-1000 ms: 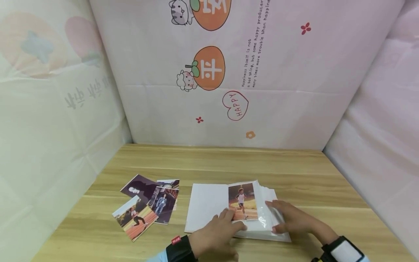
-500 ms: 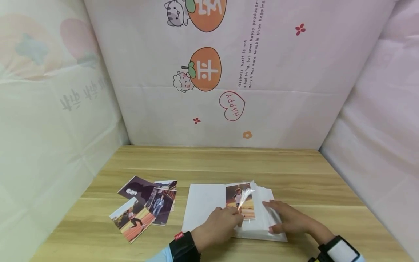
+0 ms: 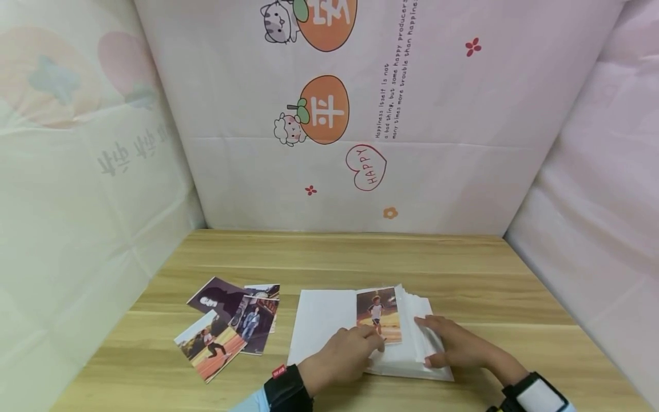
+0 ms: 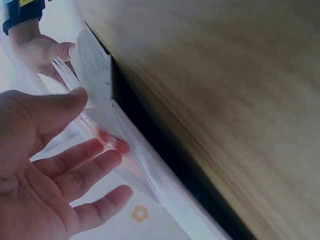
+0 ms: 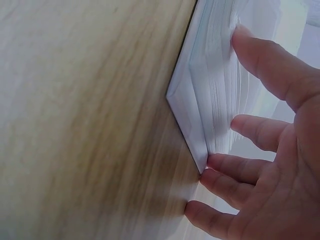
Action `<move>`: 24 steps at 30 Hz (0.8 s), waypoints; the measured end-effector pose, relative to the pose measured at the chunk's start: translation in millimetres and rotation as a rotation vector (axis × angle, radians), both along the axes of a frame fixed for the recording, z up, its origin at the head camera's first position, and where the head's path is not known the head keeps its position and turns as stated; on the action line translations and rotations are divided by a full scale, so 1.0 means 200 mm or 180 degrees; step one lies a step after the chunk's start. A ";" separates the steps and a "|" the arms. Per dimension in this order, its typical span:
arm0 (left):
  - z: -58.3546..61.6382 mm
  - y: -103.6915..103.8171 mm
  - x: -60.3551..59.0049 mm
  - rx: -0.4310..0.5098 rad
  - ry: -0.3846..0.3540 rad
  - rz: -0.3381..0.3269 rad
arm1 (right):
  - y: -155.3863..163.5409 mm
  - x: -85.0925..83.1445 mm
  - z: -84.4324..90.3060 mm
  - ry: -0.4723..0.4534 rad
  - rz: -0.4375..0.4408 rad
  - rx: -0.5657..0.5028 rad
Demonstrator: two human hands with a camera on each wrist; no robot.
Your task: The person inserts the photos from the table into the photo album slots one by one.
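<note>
Photo album [image 3: 329,320] under two flat, open-fingered hands: left hand [image 3: 342,357], right hand [image 3: 458,343].

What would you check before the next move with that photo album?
1. Album lies flat and open on the table: ok.
2. Photo of a runner sits straight on the open page: ok.
3. Photo fully inside its clear sleeve: cannot tell.
4. Left hand has fingertips on the page at the photo's lower edge: ok.
5. Right hand presses the page stack down, fingers along its edge: ok.
6. Loose photos lie within reach, left of the album: ok.
</note>
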State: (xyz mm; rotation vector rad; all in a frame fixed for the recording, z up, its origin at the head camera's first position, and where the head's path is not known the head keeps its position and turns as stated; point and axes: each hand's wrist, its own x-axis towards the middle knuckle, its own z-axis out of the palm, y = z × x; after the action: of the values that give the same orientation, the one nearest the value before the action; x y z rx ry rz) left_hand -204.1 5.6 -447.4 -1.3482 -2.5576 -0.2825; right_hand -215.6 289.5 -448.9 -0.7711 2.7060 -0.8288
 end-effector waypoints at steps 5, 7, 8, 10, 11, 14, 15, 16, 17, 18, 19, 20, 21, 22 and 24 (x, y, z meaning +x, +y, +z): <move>0.01 -0.01 0.01 0.0290 0.0048 -0.0045 | 0.01 0.00 0.00 -0.0010 -0.0018 -0.0001; 0.02 -0.02 0.02 0.0429 0.0041 -0.0031 | 0.01 0.00 -0.01 -0.0035 -0.0034 -0.0016; 0.03 -0.02 0.02 0.0508 0.0024 -0.0029 | 0.01 0.00 -0.01 -0.0037 -0.0036 -0.0021; 0.05 -0.03 0.02 0.0665 -0.0005 -0.0025 | 0.01 0.00 -0.01 -0.0039 -0.0031 -0.0033; 0.06 -0.03 0.02 0.0747 -0.0026 -0.0038 | 0.01 0.00 -0.01 -0.0050 -0.0034 -0.0041; 0.08 -0.04 0.01 0.0924 -0.0006 -0.0019 | 0.01 0.00 -0.01 -0.0076 -0.0035 -0.0063; 0.10 -0.04 0.01 0.0975 0.0018 -0.0011 | 0.01 0.00 -0.01 -0.0078 -0.0032 -0.0069; 0.11 -0.04 0.01 0.1021 0.0047 -0.0008 | 0.01 0.00 -0.01 -0.0079 -0.0030 -0.0074; 0.11 -0.05 0.01 0.1060 0.0061 -0.0006 | 0.01 0.00 -0.01 -0.0079 -0.0027 -0.0077; 0.12 -0.05 0.01 0.1081 0.0098 0.0002 | 0.01 0.00 -0.01 -0.0070 -0.0024 -0.0075; 0.13 -0.05 0.01 0.1106 0.0125 0.0001 | 0.01 0.00 -0.01 -0.0060 -0.0022 -0.0074; 0.14 -0.06 0.01 0.1122 0.0141 0.0005 | 0.02 0.00 -0.01 -0.0052 -0.0017 -0.0075; 0.15 -0.06 0.01 0.1131 0.0150 0.0008 | 0.02 0.00 -0.01 -0.0042 -0.0012 -0.0077; 0.15 -0.07 0.01 0.1132 0.0153 0.0008 | 0.02 0.00 -0.01 -0.0041 -0.0011 -0.0079; 0.16 -0.07 0.01 0.1128 0.0132 0.0011 | 0.02 0.00 -0.01 -0.0041 -0.0011 -0.0085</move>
State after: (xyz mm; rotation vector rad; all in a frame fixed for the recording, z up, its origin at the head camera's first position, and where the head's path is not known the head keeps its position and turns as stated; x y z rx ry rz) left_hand -202.5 -9.3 -415.9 -1.2008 -2.3334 -0.6638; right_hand -215.3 293.4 -451.7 -0.7642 2.6910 -0.8692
